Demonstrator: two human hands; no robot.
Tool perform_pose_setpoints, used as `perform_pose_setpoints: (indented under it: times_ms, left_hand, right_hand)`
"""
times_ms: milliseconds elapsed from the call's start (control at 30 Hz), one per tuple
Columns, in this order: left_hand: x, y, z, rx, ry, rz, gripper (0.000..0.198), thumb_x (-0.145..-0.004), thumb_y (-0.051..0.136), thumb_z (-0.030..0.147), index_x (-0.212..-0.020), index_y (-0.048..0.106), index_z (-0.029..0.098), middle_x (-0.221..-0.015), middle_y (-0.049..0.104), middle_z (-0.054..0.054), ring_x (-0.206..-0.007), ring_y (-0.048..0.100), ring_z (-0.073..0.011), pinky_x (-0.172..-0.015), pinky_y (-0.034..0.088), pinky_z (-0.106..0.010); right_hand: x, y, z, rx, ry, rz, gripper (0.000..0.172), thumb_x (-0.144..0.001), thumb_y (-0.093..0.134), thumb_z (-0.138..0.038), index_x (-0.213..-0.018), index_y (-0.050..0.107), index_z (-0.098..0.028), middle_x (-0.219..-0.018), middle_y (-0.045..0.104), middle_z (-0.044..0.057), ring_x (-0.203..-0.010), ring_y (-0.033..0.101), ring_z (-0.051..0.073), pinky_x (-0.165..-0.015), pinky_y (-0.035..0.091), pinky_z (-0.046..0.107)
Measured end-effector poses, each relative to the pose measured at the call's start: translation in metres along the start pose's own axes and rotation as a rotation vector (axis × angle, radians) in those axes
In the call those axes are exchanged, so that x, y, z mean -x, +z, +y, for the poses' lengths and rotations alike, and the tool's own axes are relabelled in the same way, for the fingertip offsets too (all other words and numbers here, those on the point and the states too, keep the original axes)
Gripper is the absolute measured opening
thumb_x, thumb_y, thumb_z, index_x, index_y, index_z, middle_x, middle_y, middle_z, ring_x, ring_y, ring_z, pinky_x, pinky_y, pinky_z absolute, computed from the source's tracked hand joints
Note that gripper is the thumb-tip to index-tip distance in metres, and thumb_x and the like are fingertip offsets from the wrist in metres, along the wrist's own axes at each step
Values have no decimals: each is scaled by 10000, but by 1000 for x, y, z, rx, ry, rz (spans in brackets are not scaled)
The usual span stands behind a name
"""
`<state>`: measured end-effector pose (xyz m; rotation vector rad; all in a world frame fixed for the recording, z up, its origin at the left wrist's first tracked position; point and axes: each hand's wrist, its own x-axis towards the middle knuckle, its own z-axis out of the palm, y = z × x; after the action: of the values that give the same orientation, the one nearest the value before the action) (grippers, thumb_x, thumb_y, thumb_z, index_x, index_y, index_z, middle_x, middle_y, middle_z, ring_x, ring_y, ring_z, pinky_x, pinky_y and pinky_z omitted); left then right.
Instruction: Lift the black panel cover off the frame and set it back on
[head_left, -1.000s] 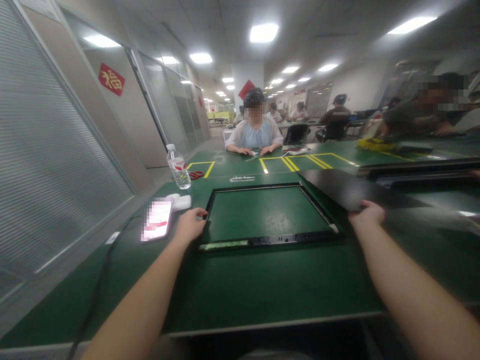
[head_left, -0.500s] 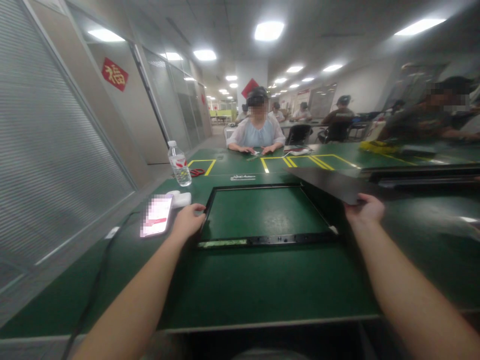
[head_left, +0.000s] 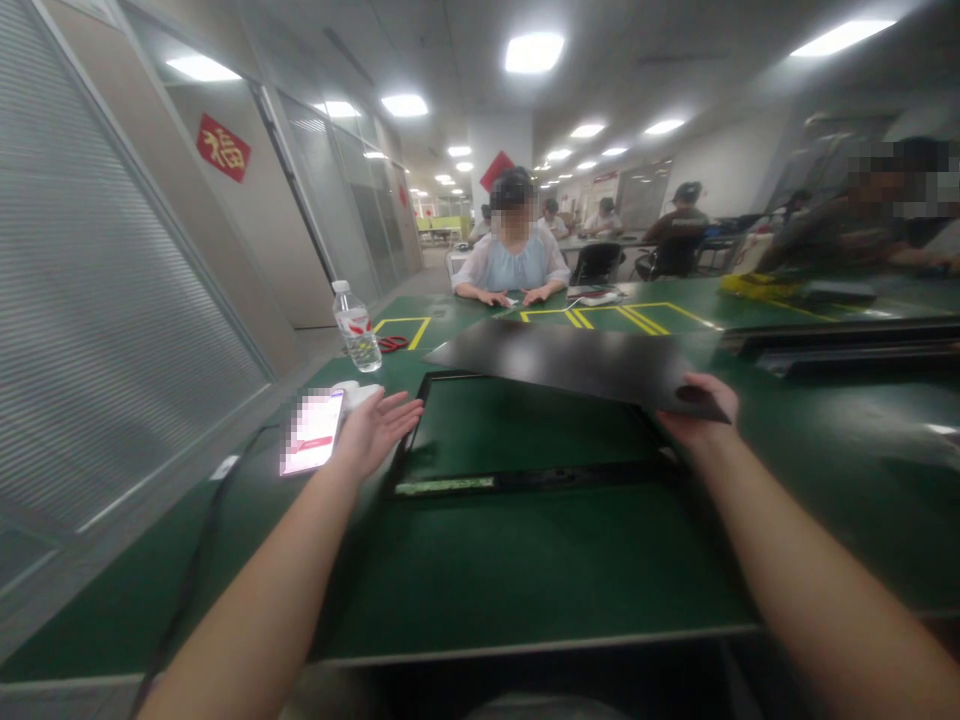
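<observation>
A thin dark flat panel is held up at its right end by my right hand, thumb on top and fingers beneath. It slants over the far side of a black rectangular frame, covering part of the frame's far edge. The frame lies flat on the green table, with a pale green strip along its near left bar. My left hand is open beside the frame's left side, fingers stretched towards the panel and holding nothing.
Left of the frame lie a lit phone and a white object partly behind my left hand. A water bottle and red-handled scissors stand farther back. A person sits opposite. Long dark parts lie at right.
My right hand has swung the panel leftwards over the frame's far side. My left hand has let go of the frame's left edge and opened out.
</observation>
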<state>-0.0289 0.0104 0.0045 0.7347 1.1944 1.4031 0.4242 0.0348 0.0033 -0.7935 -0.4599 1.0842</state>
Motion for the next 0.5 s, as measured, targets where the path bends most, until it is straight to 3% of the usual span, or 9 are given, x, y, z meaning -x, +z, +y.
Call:
perform_pose_setpoints:
  times_ms: [133,300,400,500]
  left_hand:
    - [8,0,10,84,-44,-94,487,-967,447,473,-1137,670,75,-1143,732,-253,-1059,745,-282,-838,632,-341]
    - [12,1,16,113,31,14,202,-827,623,175,-989,732,124,-857,778,-84,-685,734,-159,-598,603,-197]
    - [8,-2,17,115,43,53,233,-722,654,67,-927,742,135,-782,768,-36,-581,682,-113,-524,563,-158]
    - [2,-9,17,64,66,87,226,-694,667,81,-900,732,146,-774,761,-27,-563,664,-101,-502,544,-157]
  right_hand:
    - [9,6,0,29,138,-92,231,-663,579,-197,-879,660,-213,-804,728,51,-764,702,237,-734,608,401]
    - [14,10,3,120,246,-156,249,-649,579,-210,-874,687,-196,-760,740,73,-814,730,288,-771,604,456]
    - [14,9,5,210,320,-176,224,-666,596,-191,-871,687,-189,-723,732,73,-756,729,288,-724,608,439]
    - [14,7,6,329,368,-200,182,-697,619,-124,-862,680,-172,-681,717,78,-636,701,260,-633,601,385]
